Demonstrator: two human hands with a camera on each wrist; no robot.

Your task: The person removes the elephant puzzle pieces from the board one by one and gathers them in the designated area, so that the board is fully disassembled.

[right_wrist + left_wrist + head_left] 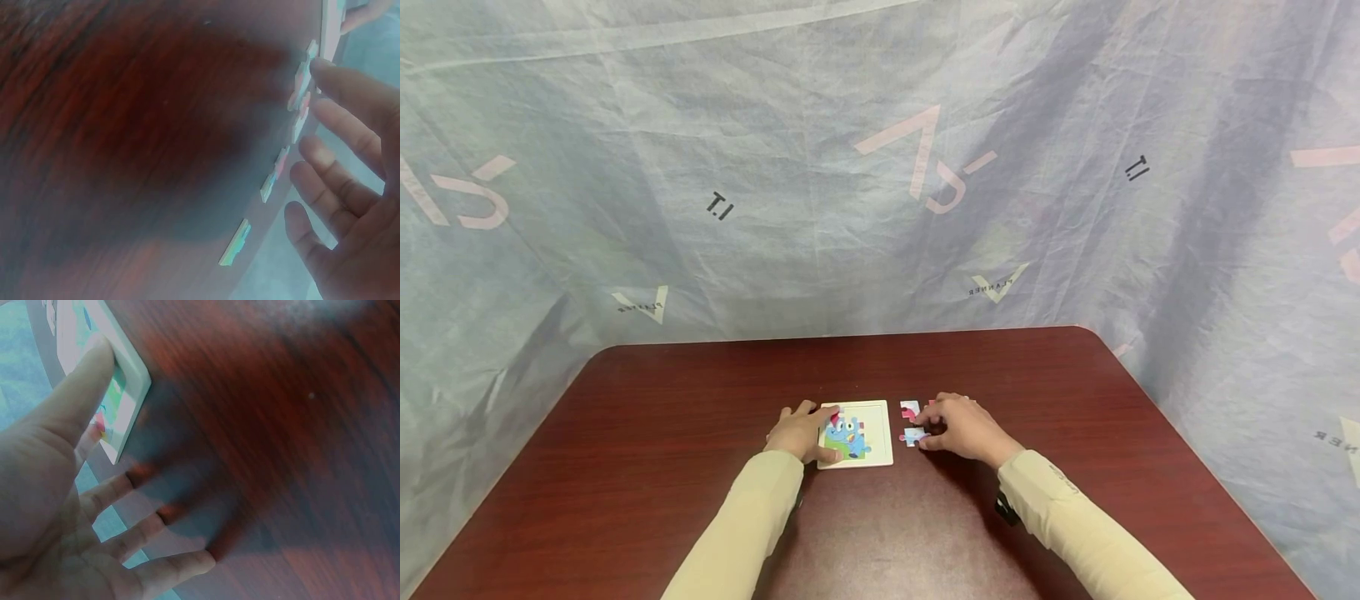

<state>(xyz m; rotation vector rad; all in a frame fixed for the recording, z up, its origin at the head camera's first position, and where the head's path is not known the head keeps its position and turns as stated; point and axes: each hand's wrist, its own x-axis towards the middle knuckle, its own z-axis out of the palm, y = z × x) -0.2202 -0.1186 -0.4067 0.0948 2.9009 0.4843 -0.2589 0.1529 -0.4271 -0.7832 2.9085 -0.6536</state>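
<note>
A square, pale jigsaw tray [880,435] lies on the table, its left part filled with joined pieces of a blue cartoon figure [847,437]. At the tray's left side is my left hand [796,433], thumb and index finger resting on it. The other left fingers spread over the table, as the left wrist view shows. To the right, my right hand [964,427] hovers low over loose jigsaw pieces, fingers loosely bent. Its thumb tip is right at a light blue piece [913,437]; a pink-and-white piece [910,407] lies just behind. The hand partly hides further pieces.
In the right wrist view, a greenish jigsaw piece [235,244] lies apart from a pink-and-blue one [275,174]. Everything rests on a dark red wooden table [700,483]. A grey printed cloth [805,250] hangs behind and beside it.
</note>
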